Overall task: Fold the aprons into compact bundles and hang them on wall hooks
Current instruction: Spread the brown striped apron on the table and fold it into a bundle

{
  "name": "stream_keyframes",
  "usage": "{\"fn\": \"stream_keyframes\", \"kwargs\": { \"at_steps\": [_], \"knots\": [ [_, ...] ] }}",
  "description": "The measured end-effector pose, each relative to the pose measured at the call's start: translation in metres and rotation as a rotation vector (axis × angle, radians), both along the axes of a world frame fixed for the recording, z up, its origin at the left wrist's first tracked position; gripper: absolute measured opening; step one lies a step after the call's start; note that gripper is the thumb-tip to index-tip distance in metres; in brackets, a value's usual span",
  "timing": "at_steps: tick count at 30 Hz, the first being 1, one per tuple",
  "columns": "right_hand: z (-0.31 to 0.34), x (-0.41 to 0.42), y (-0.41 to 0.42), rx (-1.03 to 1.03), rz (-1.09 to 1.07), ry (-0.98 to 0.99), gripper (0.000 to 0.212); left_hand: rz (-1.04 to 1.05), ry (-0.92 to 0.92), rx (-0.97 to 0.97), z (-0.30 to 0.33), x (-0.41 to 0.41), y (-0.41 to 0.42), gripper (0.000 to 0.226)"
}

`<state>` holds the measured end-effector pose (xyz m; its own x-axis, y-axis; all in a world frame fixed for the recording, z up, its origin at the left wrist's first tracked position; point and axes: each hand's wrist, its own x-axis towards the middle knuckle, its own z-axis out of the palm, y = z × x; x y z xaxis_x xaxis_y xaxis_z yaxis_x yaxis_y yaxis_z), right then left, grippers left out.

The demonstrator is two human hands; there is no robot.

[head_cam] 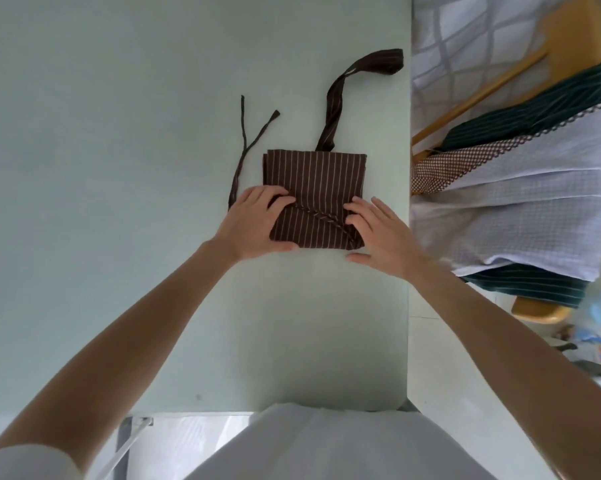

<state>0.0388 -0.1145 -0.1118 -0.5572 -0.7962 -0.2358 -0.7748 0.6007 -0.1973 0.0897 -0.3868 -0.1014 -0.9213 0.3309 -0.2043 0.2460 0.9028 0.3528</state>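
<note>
Left hand point(257, 223) fingertips tucked under a fold of the brown striped apron point(314, 188), waist ties' point(245, 147) lower ends hidden behind that hand, wooden chair point(569, 39) mostly covered by draped aprons point(520, 202), floor clutter point(596, 344) at right edge blurred.

Pale green table point(119, 202); wooden chair point(576, 32) beside it.

Folded brown apron point(314, 188) on pale table point(119, 168)

Domestic room: a pale green desk point(119, 168) beside a wooden chair point(576, 36) piled with aprons point(534, 216), over a patterned rug point(465, 39) on the floor.
</note>
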Motion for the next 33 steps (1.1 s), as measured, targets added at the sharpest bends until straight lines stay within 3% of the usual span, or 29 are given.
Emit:
{"fn": "stream_keyframes", "kwargs": {
  "at_steps": [5,7,9,12,14,17,20,23,26,28,29,33],
  "knots": [
    [0.007,-0.015,-0.005,-0.139,0.051,-0.034,0.033,-0.044,-0.06,-0.042,-0.003,0.004,-0.01,0.106],
    [0.018,-0.022,-0.008,-0.263,-0.1,-0.147,0.022,0.021,-0.105,0.027,0.0,0.003,-0.014,0.103],
    [0.027,-0.032,-0.016,-0.329,-0.306,-0.262,0.016,0.209,-0.139,0.201,0.005,0.0,-0.013,0.089],
    [0.028,-0.05,-0.034,-0.402,-0.536,-0.297,0.018,0.656,-0.154,0.47,0.01,-0.01,-0.001,0.055],
    [0.023,-0.059,-0.042,-0.39,-0.61,-0.235,0.024,0.865,-0.149,0.48,0.01,-0.021,0.008,0.044],
    [0.012,-0.068,-0.049,-0.303,-0.724,-0.188,0.031,0.987,-0.115,0.353,0.005,-0.038,0.014,0.044],
    [0.007,-0.075,-0.057,-0.247,-0.82,-0.229,0.035,0.996,-0.131,0.24,-0.005,-0.053,0.011,0.05],
    [0.007,-0.075,-0.06,-0.161,-0.825,-0.292,0.037,1.047,-0.14,0.258,-0.007,-0.063,0.007,0.054],
    [0.005,-0.05,-0.056,-0.155,-0.845,-0.372,0.036,0.953,0.175,0.284,0.002,-0.054,0.009,0.042],
    [0.006,-0.021,-0.053,-0.17,-0.868,-0.415,0.033,0.795,0.437,0.309,0.01,-0.037,0.015,0.028],
    [0.008,-0.005,-0.052,-0.18,-0.88,-0.437,0.032,0.7,0.481,0.331,0.013,-0.025,0.02,0.025],
    [0.015,0.053,-0.052,-0.193,-0.9,-0.557,0.026,0.366,0.238,0.267,0.004,0.029,0.044,0.053]
  ]
}}
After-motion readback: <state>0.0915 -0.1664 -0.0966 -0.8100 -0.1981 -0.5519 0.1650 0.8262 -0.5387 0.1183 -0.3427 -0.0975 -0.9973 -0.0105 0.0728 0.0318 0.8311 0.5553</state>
